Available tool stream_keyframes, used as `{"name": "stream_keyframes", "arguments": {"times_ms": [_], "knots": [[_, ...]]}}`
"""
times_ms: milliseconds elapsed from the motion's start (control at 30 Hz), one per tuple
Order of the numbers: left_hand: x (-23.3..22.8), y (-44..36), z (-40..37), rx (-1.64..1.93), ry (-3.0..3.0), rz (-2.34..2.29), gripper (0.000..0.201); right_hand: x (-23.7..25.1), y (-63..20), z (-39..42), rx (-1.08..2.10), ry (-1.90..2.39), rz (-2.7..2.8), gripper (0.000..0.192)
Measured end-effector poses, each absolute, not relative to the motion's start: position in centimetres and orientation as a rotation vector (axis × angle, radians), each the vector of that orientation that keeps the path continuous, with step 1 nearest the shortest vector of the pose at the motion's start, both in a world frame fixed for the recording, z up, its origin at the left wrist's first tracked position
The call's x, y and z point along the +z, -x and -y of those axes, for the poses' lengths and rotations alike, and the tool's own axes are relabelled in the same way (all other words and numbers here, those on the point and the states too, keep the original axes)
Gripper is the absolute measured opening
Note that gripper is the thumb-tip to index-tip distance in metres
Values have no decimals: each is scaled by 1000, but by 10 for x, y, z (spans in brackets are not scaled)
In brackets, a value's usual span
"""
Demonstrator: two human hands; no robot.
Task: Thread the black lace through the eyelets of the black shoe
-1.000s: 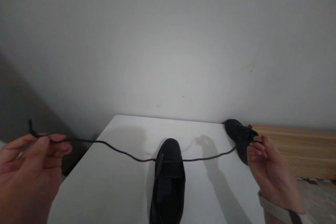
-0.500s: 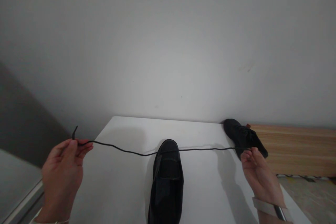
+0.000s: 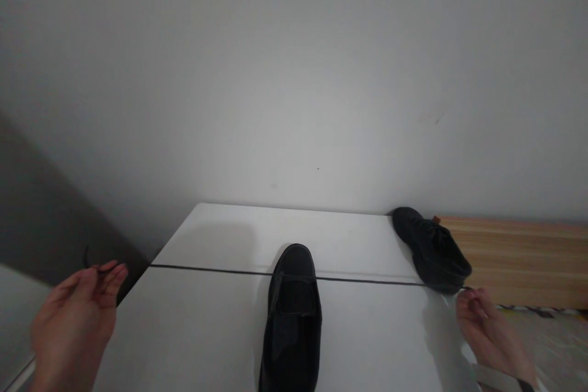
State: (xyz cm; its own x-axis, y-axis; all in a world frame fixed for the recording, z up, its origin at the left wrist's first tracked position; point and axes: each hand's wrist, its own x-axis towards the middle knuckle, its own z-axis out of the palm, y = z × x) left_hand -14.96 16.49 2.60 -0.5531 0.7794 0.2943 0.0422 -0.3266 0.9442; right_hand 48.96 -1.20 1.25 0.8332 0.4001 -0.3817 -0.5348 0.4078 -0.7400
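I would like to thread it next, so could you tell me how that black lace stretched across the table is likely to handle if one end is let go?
The lace looks thin and floppy: it lies straight only because the left hand and right hand pull its ends. Released, it would probably go slack on the table. It seems very light, unlikely to shift the shoe.

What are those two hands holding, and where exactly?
A black shoelace, pinched at its ends: left hand at one, right hand at the other, stretched taut across the shoe.

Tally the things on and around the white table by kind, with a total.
Black shoes: 2, one in the middle, one at the far right corner
Black shoelace: 1
Hands pinching the lace ends: 2, left, right
Total: 5
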Motion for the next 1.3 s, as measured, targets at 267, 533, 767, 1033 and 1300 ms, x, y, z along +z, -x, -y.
{"name": "stream_keyframes", "arguments": {"times_ms": [267, 533, 767, 1033, 1300], "knots": [[59, 95, -161, 1939, -687, -1230, 18, 1, -483, -4, 615, 956, -30, 30], [46, 95, -160, 1822, -746, -1422, 33, 4, -457, -8, 669, 930, 49, 14], [58, 55, -157, 1286, -1308, -1467, 49, 8, -406, -37, 763, 971, 311, 37], [45, 0, -162, 907, -1839, -1159, 29, 3, -341, -70, 776, 1160, 750, 25], [21, -17, -161, 955, -1807, -1024, 18, -3, -378, -62, 433, 1489, 1011, 25]]}}
